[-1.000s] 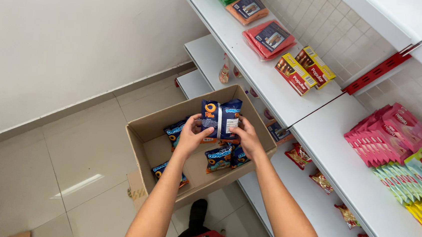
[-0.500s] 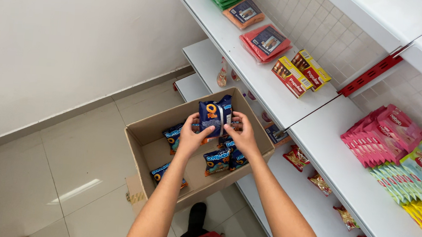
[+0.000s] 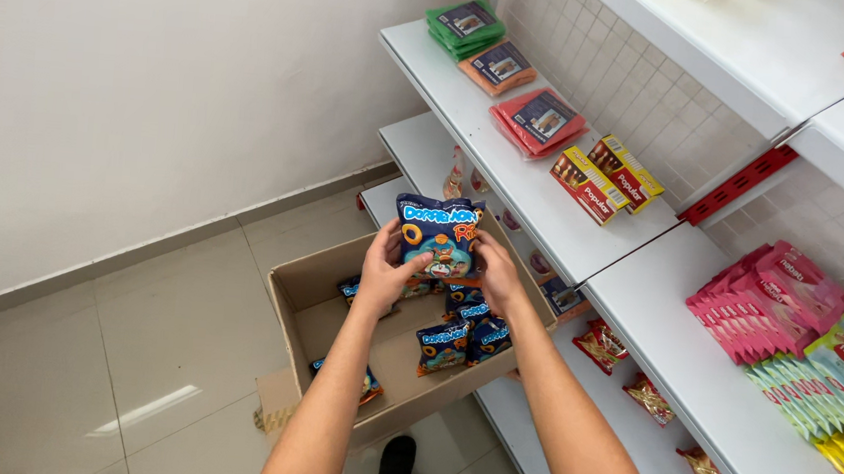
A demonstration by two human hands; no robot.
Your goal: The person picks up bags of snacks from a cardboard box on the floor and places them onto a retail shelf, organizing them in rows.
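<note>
Hands (image 3: 440, 269) around one blue snack packet (image 3: 435, 231); five more in carton (image 3: 301, 303).

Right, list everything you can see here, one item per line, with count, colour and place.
snack bags in hand: a small bunch, count unclear, dark blue with orange rings, held above the box.
cardboard box: one, brown, open, on the floor by the shelves.
loose snack bags: several, dark blue, inside the box.
flat packs: green, orange and red stacks, upper shelf, far end.
small cartons: two, yellow and red, same shelf.
wafer packs: rows of pink, green and yellow, shelf at right.
small sachets: a few, red and brown, lower shelf.
shelving: white, along the right.
floor: pale tiles.
left hand: grips the bunch's left side.
right hand: grips its right side.
</note>
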